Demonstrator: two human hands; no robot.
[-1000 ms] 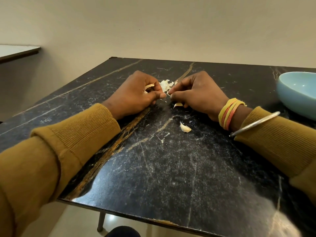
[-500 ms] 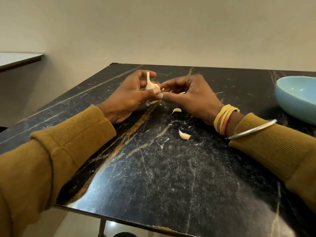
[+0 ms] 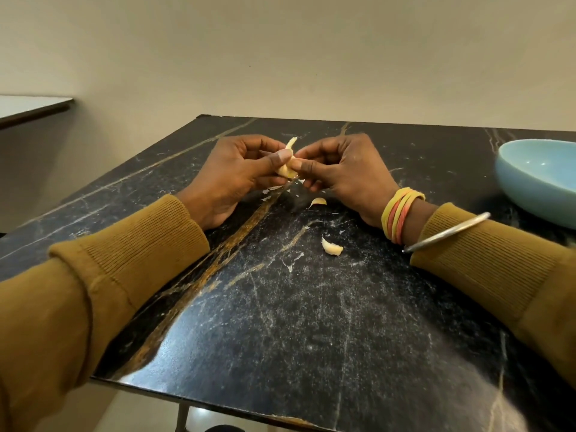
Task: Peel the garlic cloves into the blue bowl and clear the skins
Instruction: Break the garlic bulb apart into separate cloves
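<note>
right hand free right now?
No, the right hand pinches the clove that the left hand also grips.

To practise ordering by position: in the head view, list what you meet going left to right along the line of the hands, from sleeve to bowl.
left sleeve → left hand → clove, pinched by both hands → right hand → bands → bangle → bowl
</note>
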